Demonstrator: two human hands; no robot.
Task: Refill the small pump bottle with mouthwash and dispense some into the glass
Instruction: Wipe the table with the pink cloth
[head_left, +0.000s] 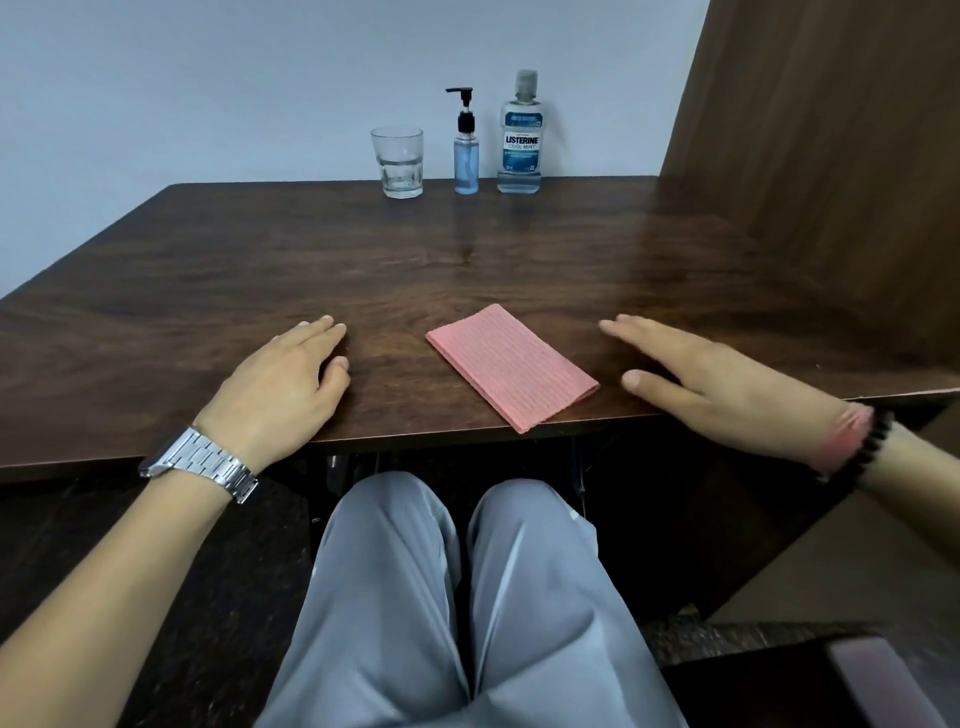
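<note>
At the far edge of the dark wooden table (260, 270) stand three things in a row against the wall. A clear glass (397, 162) is on the left, with a little liquid at its bottom. The small pump bottle (466, 150), with a black pump and blue liquid inside, is in the middle. A large mouthwash bottle (520, 136) with a blue label and clear cap is on the right. My left hand (291, 376) rests flat on the table near the front edge. My right hand (706, 376) lies flat with fingers straight, near the front right. Both hold nothing.
A folded pink cloth (511, 366) lies between my hands at the front edge. A brown wooden panel (821, 156) rises along the table's right side. My legs in grey trousers (457, 597) are under the table.
</note>
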